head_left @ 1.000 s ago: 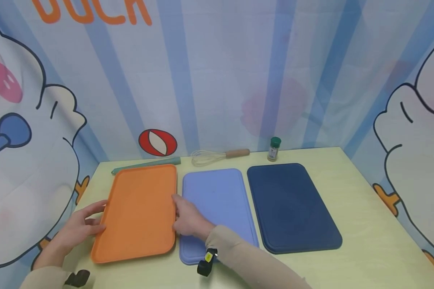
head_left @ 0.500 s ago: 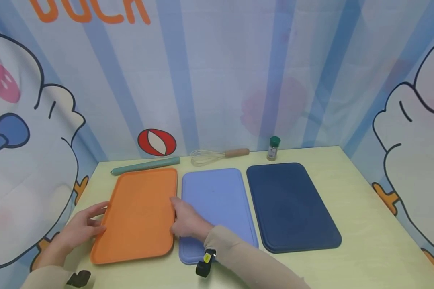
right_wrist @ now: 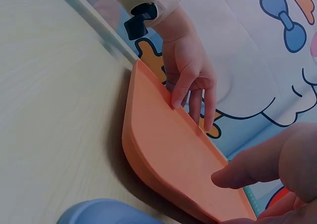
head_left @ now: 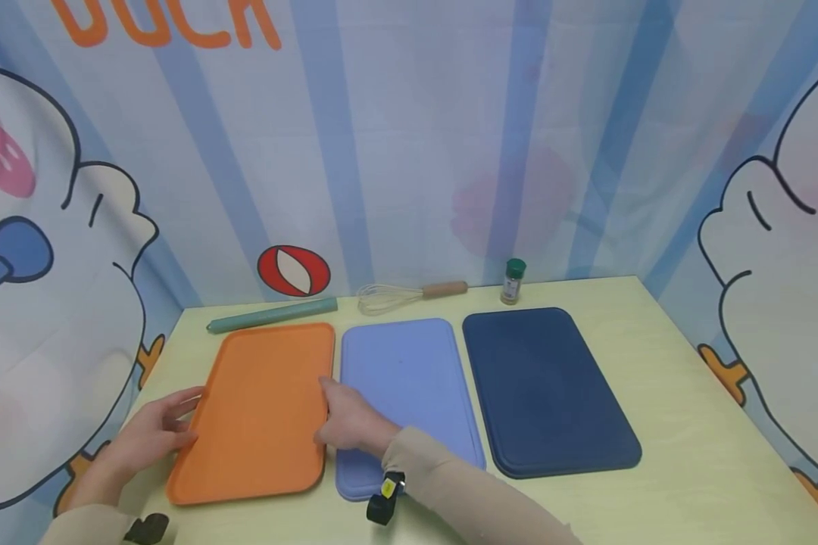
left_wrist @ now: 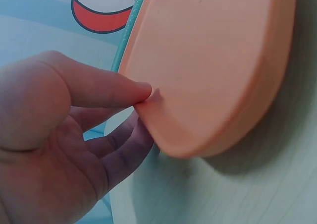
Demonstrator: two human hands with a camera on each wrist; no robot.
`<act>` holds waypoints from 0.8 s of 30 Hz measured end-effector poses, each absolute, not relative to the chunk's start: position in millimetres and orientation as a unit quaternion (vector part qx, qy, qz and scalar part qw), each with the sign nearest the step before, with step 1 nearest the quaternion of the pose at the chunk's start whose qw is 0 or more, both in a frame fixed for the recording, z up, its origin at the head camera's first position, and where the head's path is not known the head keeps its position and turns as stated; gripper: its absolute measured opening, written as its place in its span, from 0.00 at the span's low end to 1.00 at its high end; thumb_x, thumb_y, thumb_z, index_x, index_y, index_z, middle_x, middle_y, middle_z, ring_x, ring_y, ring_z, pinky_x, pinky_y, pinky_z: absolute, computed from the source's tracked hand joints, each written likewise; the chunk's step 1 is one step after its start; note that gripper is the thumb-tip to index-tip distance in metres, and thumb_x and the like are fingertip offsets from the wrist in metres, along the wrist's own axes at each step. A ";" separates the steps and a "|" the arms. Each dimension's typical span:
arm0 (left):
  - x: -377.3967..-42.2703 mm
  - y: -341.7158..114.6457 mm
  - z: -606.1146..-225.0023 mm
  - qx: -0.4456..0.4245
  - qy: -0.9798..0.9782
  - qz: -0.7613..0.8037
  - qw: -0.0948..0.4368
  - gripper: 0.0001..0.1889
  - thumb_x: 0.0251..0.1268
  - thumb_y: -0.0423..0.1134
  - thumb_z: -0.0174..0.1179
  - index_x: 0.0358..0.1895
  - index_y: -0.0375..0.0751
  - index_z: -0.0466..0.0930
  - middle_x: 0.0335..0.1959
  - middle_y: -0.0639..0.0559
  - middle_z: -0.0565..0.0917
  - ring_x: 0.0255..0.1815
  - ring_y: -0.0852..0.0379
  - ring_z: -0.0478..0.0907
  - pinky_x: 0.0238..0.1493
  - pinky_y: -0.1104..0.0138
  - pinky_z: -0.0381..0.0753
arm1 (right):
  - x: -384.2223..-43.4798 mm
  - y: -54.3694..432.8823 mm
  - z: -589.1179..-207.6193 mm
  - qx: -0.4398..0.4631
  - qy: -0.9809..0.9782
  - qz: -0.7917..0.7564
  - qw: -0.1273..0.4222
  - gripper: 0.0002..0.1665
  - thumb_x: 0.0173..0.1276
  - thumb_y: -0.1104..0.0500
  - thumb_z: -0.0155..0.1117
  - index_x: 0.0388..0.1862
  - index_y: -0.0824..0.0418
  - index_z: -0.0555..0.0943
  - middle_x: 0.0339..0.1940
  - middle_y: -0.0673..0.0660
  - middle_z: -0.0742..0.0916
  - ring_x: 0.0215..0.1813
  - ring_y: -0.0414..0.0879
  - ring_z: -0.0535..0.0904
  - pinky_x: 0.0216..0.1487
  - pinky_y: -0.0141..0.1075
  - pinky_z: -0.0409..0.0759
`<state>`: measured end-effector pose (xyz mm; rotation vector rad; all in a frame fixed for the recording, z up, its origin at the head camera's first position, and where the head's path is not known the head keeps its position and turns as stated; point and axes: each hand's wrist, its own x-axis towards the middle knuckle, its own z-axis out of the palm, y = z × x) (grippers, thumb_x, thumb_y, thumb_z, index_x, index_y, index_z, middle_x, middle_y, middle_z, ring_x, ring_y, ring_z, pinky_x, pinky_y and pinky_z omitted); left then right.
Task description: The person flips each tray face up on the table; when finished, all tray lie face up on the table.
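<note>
An orange tray [head_left: 262, 409] lies at the left of the table, its far edge just short of a green rolled stick-like thing [head_left: 273, 315]. My left hand [head_left: 151, 431] pinches its left rim; in the left wrist view the thumb is on top and other fingers reach under the edge. On the opposite rim my right hand [head_left: 349, 416] grips the tray, its forearm crossing the light blue tray [head_left: 409, 363]. From the right wrist view, the orange tray [right_wrist: 168, 144] casts a shadow along its near edge.
A dark blue tray [head_left: 548, 390] lies right of the light blue one. Along the table's back edge are a whisk [head_left: 412, 295] and a green-capped spice jar [head_left: 513, 281]. A printed curtain [head_left: 416, 151] hangs behind the table [head_left: 695, 424].
Both hands have drawn the orange tray slightly toward me. More of the green stick-like thing behind it now shows. The other trays stay put.
</note>
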<state>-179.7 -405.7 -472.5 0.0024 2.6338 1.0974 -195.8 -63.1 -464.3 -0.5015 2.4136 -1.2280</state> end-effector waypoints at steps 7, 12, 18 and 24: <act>-177.4 -404.2 -470.1 0.002 0.908 0.385 0.163 0.42 0.67 0.25 0.66 0.80 0.24 0.54 0.77 0.20 0.60 0.62 0.31 0.81 0.52 0.54 0.88 | -195.7 -63.7 -462.2 -0.176 0.866 -0.423 0.202 0.60 0.55 0.72 0.73 0.85 0.65 0.56 0.81 0.60 0.72 0.80 0.50 0.67 0.78 0.40 0.67; -176.7 -404.3 -467.4 0.016 0.910 0.380 0.165 0.43 0.65 0.26 0.67 0.80 0.23 0.54 0.78 0.21 0.60 0.62 0.31 0.80 0.54 0.52 0.87 | -195.7 -64.0 -459.6 -0.173 0.868 -0.418 0.206 0.60 0.55 0.71 0.74 0.85 0.66 0.56 0.82 0.61 0.70 0.82 0.51 0.64 0.80 0.41 0.64; -177.5 -405.1 -467.7 0.015 0.915 0.367 0.165 0.43 0.64 0.26 0.68 0.80 0.23 0.55 0.78 0.24 0.61 0.64 0.31 0.79 0.58 0.48 0.85 | -195.0 -64.7 -457.7 -0.173 0.868 -0.416 0.209 0.60 0.55 0.71 0.74 0.85 0.66 0.56 0.83 0.60 0.69 0.82 0.51 0.63 0.80 0.41 0.63; -177.1 -405.7 -467.1 0.020 0.914 0.370 0.166 0.43 0.64 0.26 0.68 0.79 0.22 0.55 0.78 0.23 0.61 0.63 0.31 0.79 0.57 0.48 0.85 | -193.4 -64.5 -456.2 -0.175 0.865 -0.419 0.213 0.60 0.56 0.71 0.73 0.85 0.65 0.56 0.83 0.60 0.68 0.83 0.51 0.62 0.80 0.41 0.63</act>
